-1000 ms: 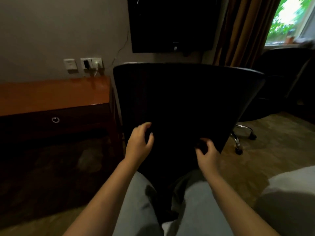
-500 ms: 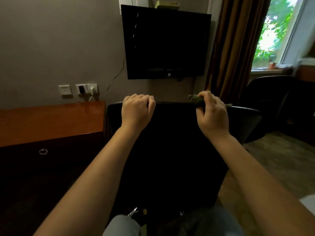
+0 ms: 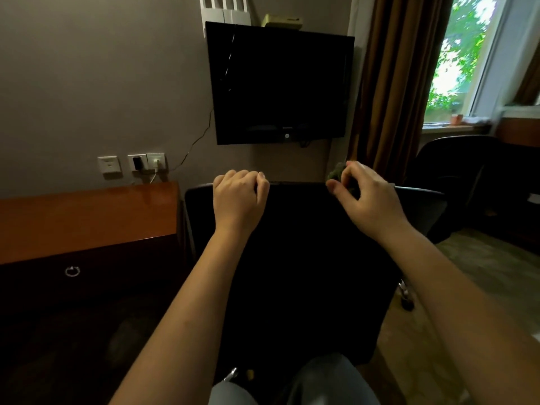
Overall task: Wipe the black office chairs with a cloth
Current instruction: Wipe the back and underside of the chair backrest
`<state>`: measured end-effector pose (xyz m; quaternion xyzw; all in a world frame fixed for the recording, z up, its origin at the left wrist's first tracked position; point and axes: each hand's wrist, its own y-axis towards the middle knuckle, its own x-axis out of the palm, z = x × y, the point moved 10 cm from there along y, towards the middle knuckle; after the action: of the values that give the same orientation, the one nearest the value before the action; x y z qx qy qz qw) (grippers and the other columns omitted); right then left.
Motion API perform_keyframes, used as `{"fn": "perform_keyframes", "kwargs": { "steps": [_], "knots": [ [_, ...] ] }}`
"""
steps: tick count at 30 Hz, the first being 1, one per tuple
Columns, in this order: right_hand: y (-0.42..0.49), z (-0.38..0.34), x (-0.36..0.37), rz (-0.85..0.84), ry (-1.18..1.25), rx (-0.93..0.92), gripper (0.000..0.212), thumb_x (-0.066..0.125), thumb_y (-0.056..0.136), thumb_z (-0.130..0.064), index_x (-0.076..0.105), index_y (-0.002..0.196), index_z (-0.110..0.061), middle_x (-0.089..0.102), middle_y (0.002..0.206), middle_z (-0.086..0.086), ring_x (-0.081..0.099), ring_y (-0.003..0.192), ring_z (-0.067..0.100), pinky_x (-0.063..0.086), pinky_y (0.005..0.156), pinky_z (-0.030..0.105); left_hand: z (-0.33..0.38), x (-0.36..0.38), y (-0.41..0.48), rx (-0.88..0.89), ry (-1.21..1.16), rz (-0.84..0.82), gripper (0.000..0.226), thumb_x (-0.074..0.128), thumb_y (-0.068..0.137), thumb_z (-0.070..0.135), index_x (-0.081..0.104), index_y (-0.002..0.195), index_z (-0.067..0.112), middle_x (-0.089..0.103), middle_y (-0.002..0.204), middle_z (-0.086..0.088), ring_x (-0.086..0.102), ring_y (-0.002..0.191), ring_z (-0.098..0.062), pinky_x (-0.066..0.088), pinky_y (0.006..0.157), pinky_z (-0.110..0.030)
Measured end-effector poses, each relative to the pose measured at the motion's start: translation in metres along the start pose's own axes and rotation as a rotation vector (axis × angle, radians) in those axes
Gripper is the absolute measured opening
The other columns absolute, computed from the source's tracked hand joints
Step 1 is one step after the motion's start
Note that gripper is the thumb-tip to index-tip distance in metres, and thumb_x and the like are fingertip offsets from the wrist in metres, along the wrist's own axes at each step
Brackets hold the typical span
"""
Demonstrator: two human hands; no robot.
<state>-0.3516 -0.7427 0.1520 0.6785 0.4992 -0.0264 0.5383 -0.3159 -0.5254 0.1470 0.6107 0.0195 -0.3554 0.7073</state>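
Chairs (image 3: 306,258) (image 3: 455,171) two, cloth (image 3: 335,174) one, hands (image 3: 236,197) (image 3: 368,197) two

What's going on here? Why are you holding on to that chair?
A person is cleaning the black office chair. The left hand holds the top edge of its backrest. The right hand pinches a small bunched dark green cloth at that same edge. A second black chair stands off to the right, and nobody is touching it.

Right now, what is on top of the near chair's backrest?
The left hand grips the top edge of the black chair; the right hand pinches a green cloth there. Its seat is hidden.
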Motion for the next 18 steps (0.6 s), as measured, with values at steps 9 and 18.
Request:
{"fn": "perform_keyframes", "kwargs": {
  "steps": [9, 18],
  "knots": [
    [0.015, -0.056, 0.052, 0.052, -0.327, -0.16, 0.041, 0.046, 0.096, -0.044, 0.052, 0.124, -0.015, 0.064, 0.111, 0.009, 0.057, 0.099, 0.029, 0.04, 0.084, 0.038, -0.01, -0.002, -0.002, -0.061, 0.023, -0.024, 0.055, 0.019, 0.091, 0.035, 0.066, 0.076, 0.011, 0.066, 0.077, -0.005, 0.057, 0.078, -0.023, 0.035, 0.079, -0.036],
    [0.03, -0.097, 0.084, 0.3, -0.28, -0.215, 0.038, 0.038, 0.093, -0.037, 0.06, 0.07, -0.015, 0.057, 0.058, 0.003, 0.053, 0.052, 0.024, 0.028, 0.053, 0.025, -0.016, -0.004, -0.004, -0.028, 0.06, -0.05, 0.057, 0.016, 0.094, 0.039, 0.064, 0.077, 0.014, 0.065, 0.076, 0.0, 0.054, 0.074, -0.019, 0.027, 0.071, -0.03]
  ]
}}
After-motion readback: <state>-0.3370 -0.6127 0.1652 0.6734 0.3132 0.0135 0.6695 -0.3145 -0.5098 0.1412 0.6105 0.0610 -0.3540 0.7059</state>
